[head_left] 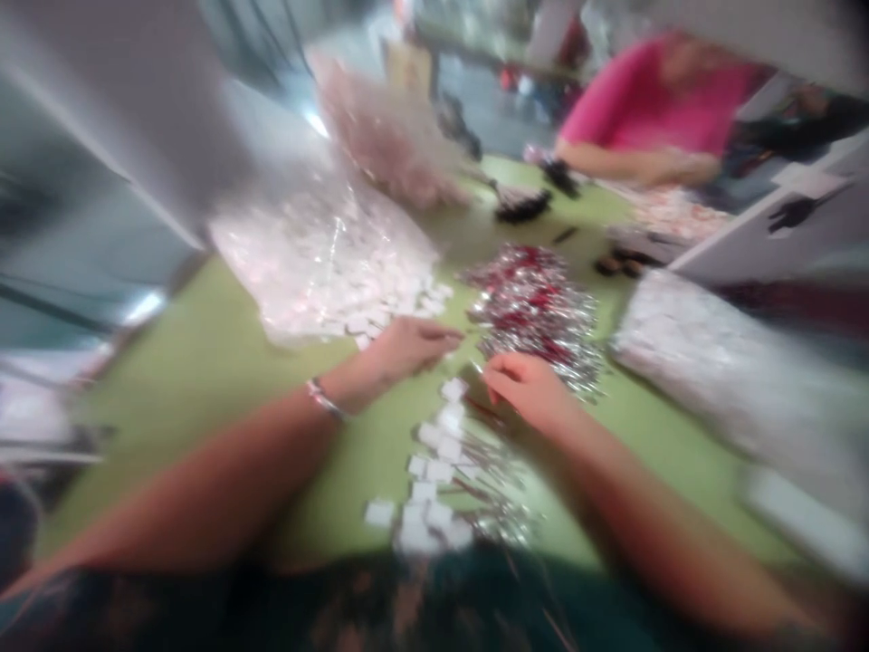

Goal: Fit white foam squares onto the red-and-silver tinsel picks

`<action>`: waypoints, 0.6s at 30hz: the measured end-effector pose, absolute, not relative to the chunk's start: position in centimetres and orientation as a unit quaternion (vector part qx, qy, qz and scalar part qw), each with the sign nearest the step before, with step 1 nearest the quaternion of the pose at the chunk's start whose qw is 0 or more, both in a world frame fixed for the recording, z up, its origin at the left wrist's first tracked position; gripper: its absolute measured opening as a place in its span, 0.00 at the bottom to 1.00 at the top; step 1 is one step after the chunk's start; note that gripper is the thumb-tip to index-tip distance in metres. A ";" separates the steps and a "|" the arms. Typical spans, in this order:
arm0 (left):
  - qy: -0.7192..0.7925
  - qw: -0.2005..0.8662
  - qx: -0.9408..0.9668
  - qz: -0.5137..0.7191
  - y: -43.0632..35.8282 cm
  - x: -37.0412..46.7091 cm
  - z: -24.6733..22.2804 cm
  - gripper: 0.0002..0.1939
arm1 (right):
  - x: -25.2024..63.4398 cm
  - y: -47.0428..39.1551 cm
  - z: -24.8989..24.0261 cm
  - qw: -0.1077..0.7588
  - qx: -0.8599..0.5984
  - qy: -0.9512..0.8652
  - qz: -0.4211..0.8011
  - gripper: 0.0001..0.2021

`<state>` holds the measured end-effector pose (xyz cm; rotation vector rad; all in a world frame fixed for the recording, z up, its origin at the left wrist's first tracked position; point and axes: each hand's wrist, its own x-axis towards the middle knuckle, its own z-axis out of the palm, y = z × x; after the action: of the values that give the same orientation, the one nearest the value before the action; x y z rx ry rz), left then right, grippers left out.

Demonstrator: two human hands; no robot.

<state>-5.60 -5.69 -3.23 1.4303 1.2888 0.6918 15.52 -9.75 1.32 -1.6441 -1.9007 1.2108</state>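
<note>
My left hand [415, 348], with a bracelet at its wrist, is over the table beside a spread of small white square cards [367, 317]. Its fingers point right and are pressed together; blur hides what they hold, if anything. Close by on the right, my right hand [520, 380] pinches a thin silvery piece [476, 366] at its fingertips. Just beyond it lies a heap of shiny silver and red thin pieces [536, 308]. Below both hands, white cards with thin silvery pieces attached [438, 471] form an overlapping row running toward me.
A clear plastic bag [299, 244] lies at the left on the green table [204, 362]. Behind it stands a pinkish bag [394, 136]. A white plastic-wrapped bundle [706, 362] lies at the right. Across the table sits a person in a pink top [652, 109]. Dark-handled tools [522, 206] lie farther back.
</note>
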 end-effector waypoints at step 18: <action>0.397 0.752 0.374 0.370 -7.3 -3.7 -2.2 0.05 | 15.8 -10.6 -0.1 0.213 -0.434 -0.449 0.751 0.13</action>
<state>-3.69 -7.34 -2.18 0.8170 0.8657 0.8071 15.79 -10.62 -0.10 -1.2057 -1.2475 2.0852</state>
